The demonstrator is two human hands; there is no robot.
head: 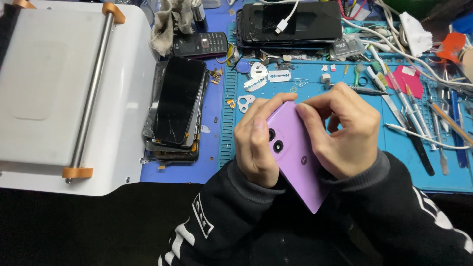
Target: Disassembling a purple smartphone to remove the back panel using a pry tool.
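Head view: I see a purple phone [295, 155] held up between both hands above the near edge of the blue work mat [345, 74], back side facing me, tilted so its top end points up-left and its bottom corner points down toward the black sleeves. My left hand [256, 143] wraps the phone's left edge, fingers curled over the top corner, thumb lying next to the camera lenses. My right hand [345, 133] clasps the right edge, thumb pressed flat on the back near the top, other fingers bent behind. Both hands grasp the phone, neither is loose. The phone's back is plain glossy lilac, two round black lenses stacked near the upper left, a small round mark at mid-back; I can't see the screen side. Left of the hands, a stack of cracked dark screens [177, 106] lies beside a white machine with a steel roller bar [93, 88]. Razor blades [268, 79] sit on the mat just past the fingertips. Tweezers and thin tools [419, 113] lie fanned out right of the right hand.
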